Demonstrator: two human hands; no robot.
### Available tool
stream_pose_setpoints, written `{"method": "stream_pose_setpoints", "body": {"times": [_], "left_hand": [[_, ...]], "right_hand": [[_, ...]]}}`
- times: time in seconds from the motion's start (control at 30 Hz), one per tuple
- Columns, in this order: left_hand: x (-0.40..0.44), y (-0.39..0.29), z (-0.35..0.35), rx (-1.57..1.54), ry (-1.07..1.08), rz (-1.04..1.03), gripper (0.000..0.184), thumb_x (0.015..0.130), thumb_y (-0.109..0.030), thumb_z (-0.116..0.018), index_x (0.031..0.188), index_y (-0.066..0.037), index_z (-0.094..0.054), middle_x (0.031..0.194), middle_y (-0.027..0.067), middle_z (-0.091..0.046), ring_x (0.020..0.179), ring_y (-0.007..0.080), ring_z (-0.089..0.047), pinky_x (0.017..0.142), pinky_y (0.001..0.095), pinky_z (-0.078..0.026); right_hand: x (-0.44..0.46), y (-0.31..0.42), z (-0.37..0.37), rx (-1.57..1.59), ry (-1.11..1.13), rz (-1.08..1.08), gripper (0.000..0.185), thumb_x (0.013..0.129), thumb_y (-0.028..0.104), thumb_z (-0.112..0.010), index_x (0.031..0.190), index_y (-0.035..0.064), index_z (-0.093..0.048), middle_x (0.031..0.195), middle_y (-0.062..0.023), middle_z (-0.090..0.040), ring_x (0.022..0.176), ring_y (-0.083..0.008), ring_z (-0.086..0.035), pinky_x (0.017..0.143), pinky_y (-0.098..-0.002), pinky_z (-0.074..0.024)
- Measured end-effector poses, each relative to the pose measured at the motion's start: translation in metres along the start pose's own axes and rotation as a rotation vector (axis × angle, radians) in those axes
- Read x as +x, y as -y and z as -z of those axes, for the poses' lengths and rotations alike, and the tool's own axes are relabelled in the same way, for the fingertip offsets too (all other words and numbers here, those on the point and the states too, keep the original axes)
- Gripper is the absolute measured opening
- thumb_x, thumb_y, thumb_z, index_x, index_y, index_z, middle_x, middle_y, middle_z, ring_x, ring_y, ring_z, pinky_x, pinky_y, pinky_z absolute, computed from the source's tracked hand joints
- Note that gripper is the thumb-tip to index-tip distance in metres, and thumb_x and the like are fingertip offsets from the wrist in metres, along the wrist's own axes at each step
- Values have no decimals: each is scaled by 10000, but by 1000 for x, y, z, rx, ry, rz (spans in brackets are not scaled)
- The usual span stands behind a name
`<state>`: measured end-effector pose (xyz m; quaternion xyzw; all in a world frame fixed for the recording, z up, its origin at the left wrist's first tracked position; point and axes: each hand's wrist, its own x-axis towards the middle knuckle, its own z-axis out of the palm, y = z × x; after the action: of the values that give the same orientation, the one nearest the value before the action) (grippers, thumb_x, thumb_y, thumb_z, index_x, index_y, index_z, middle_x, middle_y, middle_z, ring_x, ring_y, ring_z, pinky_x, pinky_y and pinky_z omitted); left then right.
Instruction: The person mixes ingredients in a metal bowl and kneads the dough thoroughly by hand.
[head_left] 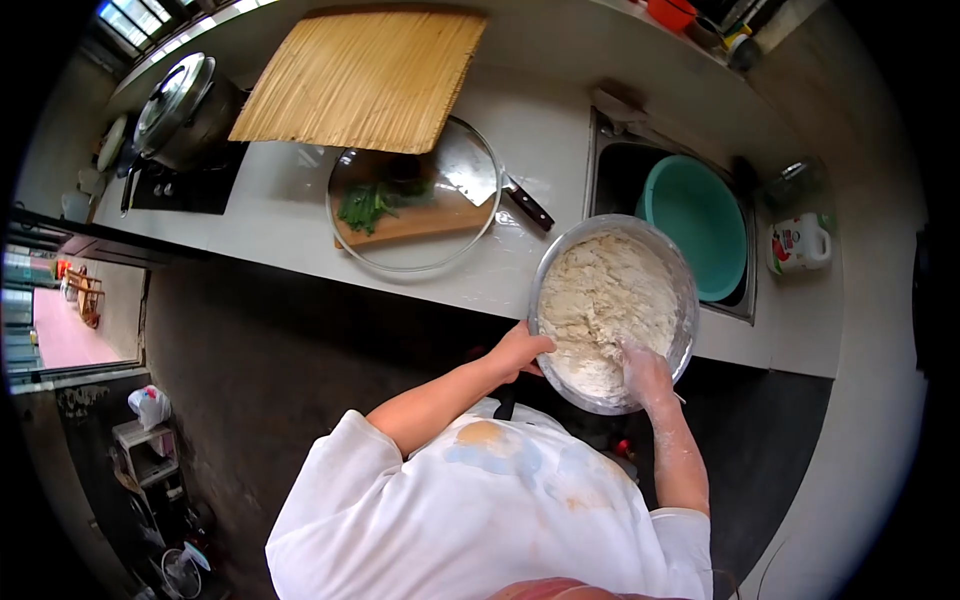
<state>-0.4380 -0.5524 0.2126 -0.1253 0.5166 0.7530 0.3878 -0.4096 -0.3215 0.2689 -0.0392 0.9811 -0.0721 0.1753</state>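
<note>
A round metal bowl [686,262] full of shaggy, floury dough [610,290] is held at the counter's front edge, before the sink. My left hand [520,352] grips the bowl's rim on its left side, thumb over the edge. Dusted with flour, my right hand [648,376] reaches into the dough at the bowl's near right side. Its fingers are bunched together and curled into the dough, and their tips are buried. Flour also coats the right wrist and forearm.
Behind the bowl, a green basin [695,225] sits in the sink [600,165]. Left of it, a glass lid [410,262] covers chopped greens on a cutting board; a knife handle [530,204] sticks out. A straw mat [365,75], a pot [185,120] and a white jug [800,243] stand around.
</note>
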Motion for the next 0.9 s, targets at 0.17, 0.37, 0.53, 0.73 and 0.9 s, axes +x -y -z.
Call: {"method": "stream_pose_setpoints", "body": {"times": [0.17,0.37,0.53,0.73,0.9], "left_hand": [[2,-9,-5,16,-82,6,529,707,-82,-497,1209,28,-375,1034,157,-539,879,255,-570,646,360,-520],[1,-11,-3,17,-132,-49,454,669,-76,-477,1096,77,-471,933,153,-569,782,234,-585,600,328,-511],[3,-11,-9,47,-192,-60,441,661,-88,-479,1068,81,-488,897,149,-574,744,220,-580,579,314,-493],[7,-10,-18,24,-337,-117,418,661,-113,-469,1027,84,-512,837,135,-564,653,191,-539,516,289,-424],[8,-7,-20,41,-411,-164,410,650,-107,-463,1006,89,-516,799,125,-560,616,181,-521,497,274,-397]], "right_hand": [[12,12,-13,-25,12,217,149,779,123,-421,853,60,-534,807,-165,-592,765,-332,-589,682,-427,-462],[83,-10,-9,-14,-80,190,218,800,138,-411,887,75,-600,849,-168,-601,797,-330,-588,678,-424,-471],[79,-54,19,-70,-134,107,219,793,124,-420,895,68,-605,836,-178,-601,802,-337,-585,687,-425,-468],[104,-16,2,-60,-91,249,146,760,85,-453,812,29,-577,784,-180,-600,741,-338,-594,657,-421,-478],[57,-14,11,-107,47,375,152,754,78,-450,826,16,-569,785,-186,-601,702,-345,-598,620,-411,-487]]}}
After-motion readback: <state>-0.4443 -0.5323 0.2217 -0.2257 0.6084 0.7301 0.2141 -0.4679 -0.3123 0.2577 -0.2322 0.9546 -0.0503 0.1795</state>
